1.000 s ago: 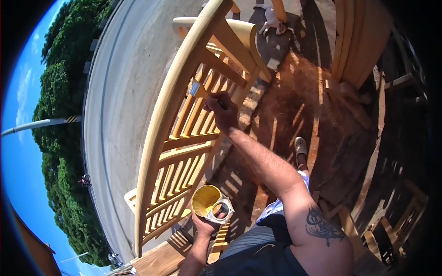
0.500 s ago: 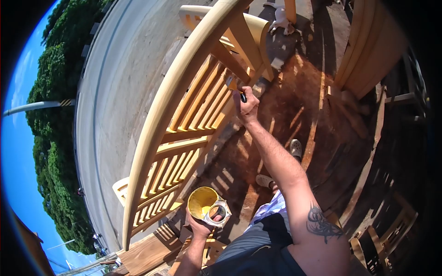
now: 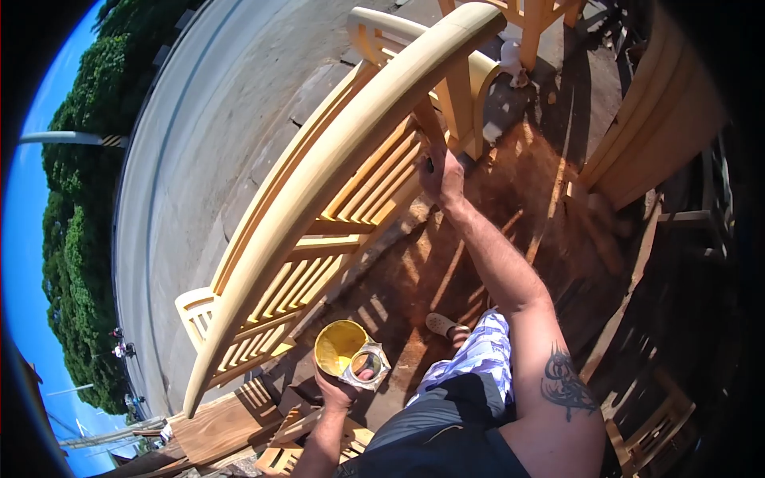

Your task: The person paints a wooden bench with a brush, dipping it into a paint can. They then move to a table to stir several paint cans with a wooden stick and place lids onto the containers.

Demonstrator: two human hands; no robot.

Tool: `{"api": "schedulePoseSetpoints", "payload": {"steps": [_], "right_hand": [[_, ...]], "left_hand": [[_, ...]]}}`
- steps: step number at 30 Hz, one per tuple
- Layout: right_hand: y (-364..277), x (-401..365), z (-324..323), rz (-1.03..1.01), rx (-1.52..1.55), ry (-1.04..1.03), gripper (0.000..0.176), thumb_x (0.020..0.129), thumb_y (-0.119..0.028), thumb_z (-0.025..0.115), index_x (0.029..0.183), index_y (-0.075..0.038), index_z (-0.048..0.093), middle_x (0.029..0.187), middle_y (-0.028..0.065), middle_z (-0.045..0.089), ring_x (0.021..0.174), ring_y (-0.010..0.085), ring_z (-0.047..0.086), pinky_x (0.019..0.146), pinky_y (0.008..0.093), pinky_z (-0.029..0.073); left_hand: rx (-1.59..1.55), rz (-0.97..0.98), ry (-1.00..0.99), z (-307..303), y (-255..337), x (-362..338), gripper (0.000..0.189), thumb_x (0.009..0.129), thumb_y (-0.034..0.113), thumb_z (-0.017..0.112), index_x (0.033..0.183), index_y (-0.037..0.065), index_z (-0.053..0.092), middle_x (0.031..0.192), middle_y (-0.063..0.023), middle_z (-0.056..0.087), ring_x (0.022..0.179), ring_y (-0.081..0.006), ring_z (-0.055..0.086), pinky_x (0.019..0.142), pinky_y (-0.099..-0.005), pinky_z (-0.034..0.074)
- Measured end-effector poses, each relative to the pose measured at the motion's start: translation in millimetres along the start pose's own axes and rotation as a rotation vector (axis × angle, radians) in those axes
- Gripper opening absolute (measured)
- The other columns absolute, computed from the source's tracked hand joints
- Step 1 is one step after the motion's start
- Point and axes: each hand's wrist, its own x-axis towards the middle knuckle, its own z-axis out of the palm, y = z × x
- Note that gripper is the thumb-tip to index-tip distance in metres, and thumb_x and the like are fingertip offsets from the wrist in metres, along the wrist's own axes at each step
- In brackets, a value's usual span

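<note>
My left hand [image 3: 338, 390] is closed round a round tin [image 3: 341, 342] whose inside is coated yellow, with a small open-ended ring [image 3: 366, 366] attached at its near side. My right hand [image 3: 441, 171] is closed on a paintbrush, held against the slats near the upper end of a wooden bench [image 3: 351, 167]. In the earlier frame the bristles show; now the brush is mostly hidden by my fingers and shadow. The bench has a thick curved top rail, upright slats and a pale yellow-brown finish, and it runs diagonally before me.
Beyond the bench lies a grey paved road [image 3: 191, 159]. Reddish-brown ground [image 3: 494, 215] is under my feet. A large wooden panel [image 3: 653, 119] stands to the right. Wooden boards [image 3: 231, 422] lie at lower left. A white animal [image 3: 512, 60] is near the wooden legs at the top.
My right hand has moved up and slightly right along the slats with the paintbrush. The view has shifted, and the tin appears a little further left. Both grips remain closed.
</note>
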Motion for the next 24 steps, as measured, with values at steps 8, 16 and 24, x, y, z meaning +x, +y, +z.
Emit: {"api": "schedulePoseSetpoints", "payload": {"steps": [8,16,24], "right_hand": [[-18,-27,-2,-0.053,0.203,-0.433,0.023,0.089,-0.016,0.073,0.109,-0.006,0.071,0.097,0.0205,0.071,0.093,0.0429,0.070,0.079,0.0509,0.057],[2,15,-2,0.045,-0.057,-0.200,0.026,0.091,-0.020,0.074,0.114,-0.008,0.073,0.108,0.0181,0.076,0.100,0.0380,0.074,0.086,0.0436,0.058],[-47,-36,-57,0.463,0.476,-0.600,0.028,0.099,-0.021,0.072,0.121,-0.003,0.071,0.089,0.0065,0.072,0.080,0.0122,0.067,0.072,0.0285,0.053]], "left_hand": [[-0.006,0.048,-0.005,4,-7,2,0.106,0.066,0.041,0.104,0.144,-0.001,0.045,0.131,-0.0143,0.067,0.117,-0.0252,0.068,0.103,-0.0397,0.054],[0.130,0.211,0.039,-1,13,15,0.115,0.068,0.043,0.102,0.152,-0.002,0.037,0.135,-0.0214,0.066,0.121,-0.0329,0.070,0.102,-0.0442,0.059],[0.154,0.450,0.186,-20,12,43,0.111,0.067,0.034,0.103,0.151,0.001,0.040,0.144,-0.0233,0.060,0.133,-0.0369,0.063,0.111,-0.0451,0.052]]}}
